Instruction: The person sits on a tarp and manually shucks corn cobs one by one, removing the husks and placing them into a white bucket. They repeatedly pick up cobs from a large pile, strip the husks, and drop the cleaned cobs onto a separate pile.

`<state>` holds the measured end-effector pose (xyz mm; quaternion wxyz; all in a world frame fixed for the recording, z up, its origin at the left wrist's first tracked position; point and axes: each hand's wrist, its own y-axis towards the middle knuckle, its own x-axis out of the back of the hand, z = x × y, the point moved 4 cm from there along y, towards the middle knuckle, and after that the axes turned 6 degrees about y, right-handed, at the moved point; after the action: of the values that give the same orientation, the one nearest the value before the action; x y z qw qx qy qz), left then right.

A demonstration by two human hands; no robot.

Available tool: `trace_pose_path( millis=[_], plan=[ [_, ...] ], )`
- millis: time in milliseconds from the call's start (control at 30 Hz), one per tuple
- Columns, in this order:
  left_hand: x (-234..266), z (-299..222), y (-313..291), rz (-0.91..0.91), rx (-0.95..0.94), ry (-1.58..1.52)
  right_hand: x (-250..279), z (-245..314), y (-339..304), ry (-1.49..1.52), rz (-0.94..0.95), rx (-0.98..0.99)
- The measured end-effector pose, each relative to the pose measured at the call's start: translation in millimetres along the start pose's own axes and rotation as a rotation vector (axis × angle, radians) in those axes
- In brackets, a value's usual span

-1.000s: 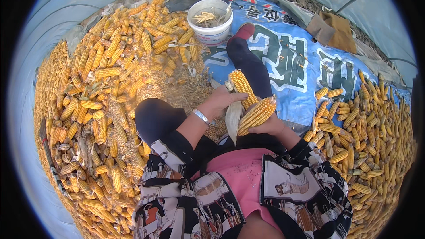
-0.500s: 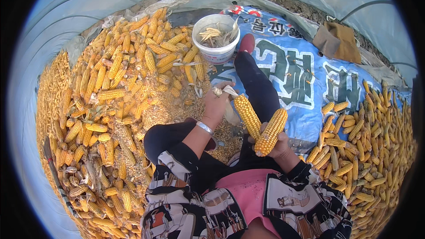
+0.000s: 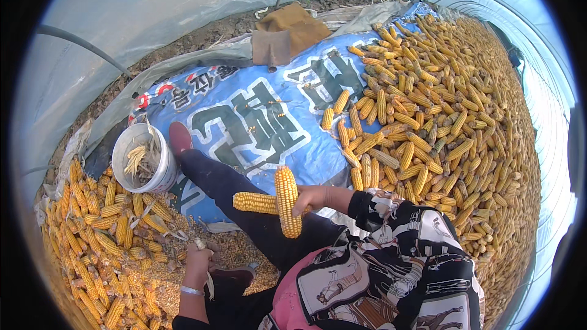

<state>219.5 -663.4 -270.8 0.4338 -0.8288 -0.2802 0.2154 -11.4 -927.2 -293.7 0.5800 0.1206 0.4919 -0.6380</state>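
Note:
My right hand (image 3: 310, 198) is closed around two yellow ears of corn above my outstretched leg. One ear (image 3: 287, 201) stands nearly upright, and the other ear (image 3: 255, 203) lies crosswise behind it, pointing left. Lower and to the left, my left hand (image 3: 199, 263) is closed on pale corn husk (image 3: 200, 243); a whitish bit shows at the top of the fist and a strip hangs below. Its fingers are partly hidden. Beyond that hand a white bucket (image 3: 164, 174) holds dry husks (image 3: 136, 160).
Husked ears form a heap (image 3: 104, 244) at left and a larger heap (image 3: 446, 140) at right. Loose kernels (image 3: 244, 250) lie near my bent leg. A blue printed tarp (image 3: 318, 146) spreads ahead, with brown cloth (image 3: 296, 27) at its far edge, below the plastic sheeting (image 3: 183, 0).
The view has swung right, showing more of the right heap. The husk has come away from the ears; my hands are farther apart, with both ears still in my right hand.

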Motion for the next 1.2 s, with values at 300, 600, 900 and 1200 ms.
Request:
trace_pose_path(
  millis=[300, 600, 900, 1200],
  plan=[
    [63, 32, 16, -0.34, -0.138, -0.027, 142, 97, -195, 0.908, -0.773, 1.252],
    [141, -121, 18, -0.863, -0.465, 0.534, 37, 121, 43, 0.211, -0.457, 0.515],
    [256, -164, 74, -0.557, -0.498, 0.006, -109, 33, 296, -0.689, -0.071, -0.053],
    [323, 63, 226, -0.744, -0.023, 0.281, -79, -85, 507, -1.164, -0.034, -0.041]
  ],
)
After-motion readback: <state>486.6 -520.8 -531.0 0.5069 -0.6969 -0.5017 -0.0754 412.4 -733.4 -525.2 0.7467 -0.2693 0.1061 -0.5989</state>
